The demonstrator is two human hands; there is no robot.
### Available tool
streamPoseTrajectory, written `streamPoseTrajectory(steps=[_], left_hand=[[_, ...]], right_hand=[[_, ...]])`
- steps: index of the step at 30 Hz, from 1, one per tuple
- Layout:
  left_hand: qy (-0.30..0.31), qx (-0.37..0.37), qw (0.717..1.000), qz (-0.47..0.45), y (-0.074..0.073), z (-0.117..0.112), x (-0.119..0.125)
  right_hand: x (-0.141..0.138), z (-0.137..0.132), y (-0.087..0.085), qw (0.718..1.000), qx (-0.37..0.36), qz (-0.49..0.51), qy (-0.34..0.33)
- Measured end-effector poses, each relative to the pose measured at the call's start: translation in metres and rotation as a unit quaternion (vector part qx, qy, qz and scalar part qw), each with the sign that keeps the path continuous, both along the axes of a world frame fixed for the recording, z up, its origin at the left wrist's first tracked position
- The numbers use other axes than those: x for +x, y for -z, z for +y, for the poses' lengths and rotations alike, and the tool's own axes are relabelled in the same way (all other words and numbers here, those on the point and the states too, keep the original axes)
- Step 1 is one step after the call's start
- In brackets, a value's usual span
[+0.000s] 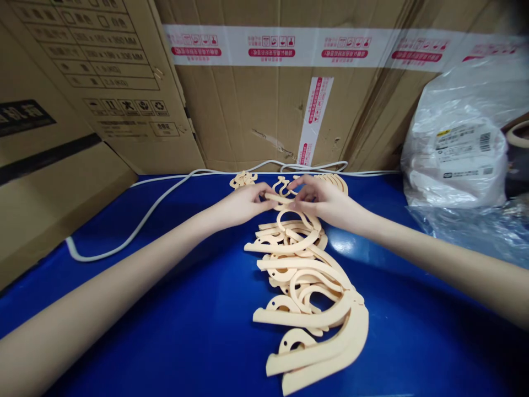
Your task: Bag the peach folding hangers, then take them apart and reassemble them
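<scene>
Above the far end of a row of beige folding clothes hangers, both my hands meet at a slim beige hanger piece. My left hand pinches its left end between thumb and fingers. My right hand is closed at the other end, thumb and curled fingers against it, with the index finger raised. Part of the piece is hidden behind the fingers. Beneath it lie overlapping hangers with curved arms and hooks, stretching toward me. Just beyond my hands are S-shaped beige hooks, partly covered.
A small heap of beige parts and a stack of curved pieces lie at the back of the blue table. A white cable curves along the left and back. Cardboard boxes wall the rear; a wrapped plastic bag stands right.
</scene>
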State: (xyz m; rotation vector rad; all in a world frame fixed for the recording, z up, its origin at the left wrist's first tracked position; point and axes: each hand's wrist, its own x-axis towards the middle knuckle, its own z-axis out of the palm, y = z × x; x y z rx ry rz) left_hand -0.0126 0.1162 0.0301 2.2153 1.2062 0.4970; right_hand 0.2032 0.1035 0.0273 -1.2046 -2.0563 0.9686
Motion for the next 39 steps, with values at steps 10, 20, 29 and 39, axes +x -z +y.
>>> streamPoseTrajectory(steps=[10, 20, 29, 39], left_hand=[[-0.087, -0.089, 0.921, -0.370, -0.052, 0.017, 0.028], [-0.109, 0.218, 0.964, -0.110, -0.065, 0.023, 0.044], [-0.212, 0.109, 0.971, 0.009, -0.023, 0.047, -0.021], [-0.197, 0.112, 0.970, -0.093, -0.002, 0.041, -0.014]], right_hand=[[0.001, 0.004, -0.060, 0.901, 0.353, -0.213, 0.136], [0.004, 0.028, -0.082, 0.868, 0.315, -0.368, 0.110], [0.071, 0.042, -0.074, 0.975, 0.109, -0.141, 0.130], [0.058, 0.014, -0.101, 0.939, 0.090, 0.218, 0.252]])
